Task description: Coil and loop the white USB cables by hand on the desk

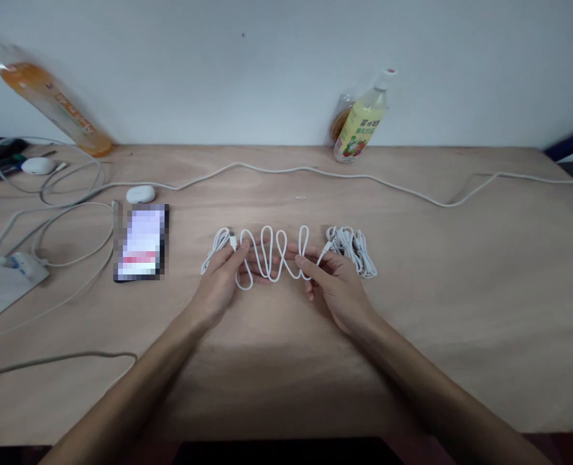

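Observation:
A white cable [268,254] lies in wavy loops across the fingers of both hands, above the wooden table. My left hand [224,274] pinches its left end beside a white plug, thumb on top. Over at the other end, my right hand [337,281] has its thumb pressed on a loop, with the second plug by its fingers. A small coiled white cable [216,248] rests just behind my left hand. Behind and right of my right hand lies a bundle of white cables [358,250]. Parts of both bundles are hidden by the hands.
A phone [143,242] and a white earbud case [141,194] lie left. An orange drink bottle [53,106] and a yellow one [361,123] lean near the wall. A long cord [315,170] crosses the table [484,290]; a power strip [5,290] sits far left.

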`<control>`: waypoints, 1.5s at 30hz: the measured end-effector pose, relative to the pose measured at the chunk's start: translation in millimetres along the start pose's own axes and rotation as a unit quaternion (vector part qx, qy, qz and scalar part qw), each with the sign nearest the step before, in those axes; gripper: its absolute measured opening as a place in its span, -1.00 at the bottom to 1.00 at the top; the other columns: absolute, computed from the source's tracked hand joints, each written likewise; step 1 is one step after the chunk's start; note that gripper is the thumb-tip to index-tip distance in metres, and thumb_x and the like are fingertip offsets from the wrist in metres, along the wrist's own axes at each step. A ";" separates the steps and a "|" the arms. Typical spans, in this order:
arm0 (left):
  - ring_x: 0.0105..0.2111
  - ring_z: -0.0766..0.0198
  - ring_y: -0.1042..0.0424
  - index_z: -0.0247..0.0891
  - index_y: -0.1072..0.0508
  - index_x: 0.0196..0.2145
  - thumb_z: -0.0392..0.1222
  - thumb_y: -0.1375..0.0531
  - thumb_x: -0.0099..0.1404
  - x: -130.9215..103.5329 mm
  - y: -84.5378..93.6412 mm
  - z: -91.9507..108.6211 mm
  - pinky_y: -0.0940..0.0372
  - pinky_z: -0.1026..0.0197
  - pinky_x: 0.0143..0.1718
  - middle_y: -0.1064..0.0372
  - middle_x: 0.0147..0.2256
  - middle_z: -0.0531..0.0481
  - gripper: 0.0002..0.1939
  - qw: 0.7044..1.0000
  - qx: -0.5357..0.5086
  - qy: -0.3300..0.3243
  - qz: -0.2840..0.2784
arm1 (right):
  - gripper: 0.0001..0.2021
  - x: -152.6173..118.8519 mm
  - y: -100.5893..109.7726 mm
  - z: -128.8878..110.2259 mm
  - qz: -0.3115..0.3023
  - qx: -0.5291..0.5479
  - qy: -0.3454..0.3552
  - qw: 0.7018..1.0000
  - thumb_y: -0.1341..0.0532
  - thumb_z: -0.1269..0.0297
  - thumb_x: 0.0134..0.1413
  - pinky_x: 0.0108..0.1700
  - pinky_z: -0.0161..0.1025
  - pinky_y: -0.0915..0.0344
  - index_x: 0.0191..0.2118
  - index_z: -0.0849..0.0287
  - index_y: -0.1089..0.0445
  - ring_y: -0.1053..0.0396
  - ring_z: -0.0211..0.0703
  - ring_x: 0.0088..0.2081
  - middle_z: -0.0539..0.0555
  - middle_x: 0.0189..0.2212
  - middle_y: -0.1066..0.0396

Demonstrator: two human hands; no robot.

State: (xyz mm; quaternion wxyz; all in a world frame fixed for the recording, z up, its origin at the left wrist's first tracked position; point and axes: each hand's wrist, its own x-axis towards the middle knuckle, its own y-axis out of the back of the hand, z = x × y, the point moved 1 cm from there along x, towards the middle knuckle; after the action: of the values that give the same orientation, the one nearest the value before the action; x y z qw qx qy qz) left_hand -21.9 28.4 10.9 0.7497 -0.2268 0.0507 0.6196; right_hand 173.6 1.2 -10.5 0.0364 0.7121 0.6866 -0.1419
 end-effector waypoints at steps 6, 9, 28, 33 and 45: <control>-0.17 -0.05 -0.73 -0.34 -0.64 0.08 0.06 -0.32 0.46 0.9 0.8 0.4 -0.60 0.05 -0.21 -0.73 -0.18 -0.26 -0.57 1.000 0.007 0.000 0.007 | -0.70 0.0 -1.5 -0.2 -0.002 0.005 0.001 1.000 -0.46 0.03 0.15 -0.55 -0.26 -0.19 -0.05 0.00 -0.76 -0.24 -0.36 -0.57 0.12 -0.06 -0.73; -0.18 -0.06 -0.73 -0.33 -0.65 0.05 0.07 -0.34 0.43 0.9 1.2 0.2 -0.60 0.05 -0.22 -0.73 -0.17 -0.26 -0.57 1.000 0.008 0.002 0.012 | -0.70 0.1 -1.9 -0.6 -0.001 0.009 0.001 1.000 -0.47 0.03 0.14 -0.56 -0.27 -0.18 -0.06 0.01 -0.76 -0.22 -0.36 -0.57 0.13 -0.05 -0.73; -0.19 -0.07 -0.73 -0.39 -0.66 -0.06 0.02 -0.36 0.43 -0.6 1.9 -0.3 -0.62 0.05 -0.24 -0.71 -0.22 -0.29 -0.63 1.000 -0.011 0.010 0.008 | -0.67 -1.0 -1.3 -2.4 0.003 0.023 -0.017 1.000 -0.48 0.03 0.11 -0.55 -0.27 -0.16 -0.05 0.03 -0.75 -0.23 -0.34 -0.56 0.13 -0.09 -0.73; -0.20 -0.07 -0.73 -0.42 -0.65 -0.01 0.02 -0.34 0.44 0.0 2.8 -0.3 -0.61 0.09 -0.31 -0.71 -0.21 -0.31 -0.60 1.000 -0.008 0.014 0.008 | -0.68 -1.0 -1.1 -1.7 0.004 0.024 -0.015 1.000 -0.48 0.04 0.11 -0.54 -0.27 -0.16 -0.05 0.03 -0.75 -0.22 -0.35 -0.56 0.14 -0.07 -0.73; -0.29 0.02 -0.73 -0.41 -0.64 0.05 0.00 -0.32 0.49 -1.3 0.5 2.0 -0.60 0.13 -0.34 -0.72 -0.14 -0.34 -0.60 0.999 -0.016 0.028 0.010 | -0.71 -1.9 -1.8 -4.5 0.007 0.028 -0.017 0.999 -0.48 0.05 0.11 -0.54 -0.26 -0.15 -0.07 0.01 -0.75 -0.21 -0.34 -0.56 0.12 -0.10 -0.72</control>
State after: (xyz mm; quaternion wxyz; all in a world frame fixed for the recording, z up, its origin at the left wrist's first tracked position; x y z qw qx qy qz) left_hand -23.1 28.0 12.9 0.7384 -0.2554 0.0645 0.6207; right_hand 172.5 0.5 -5.5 0.0286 0.7150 0.6769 -0.1727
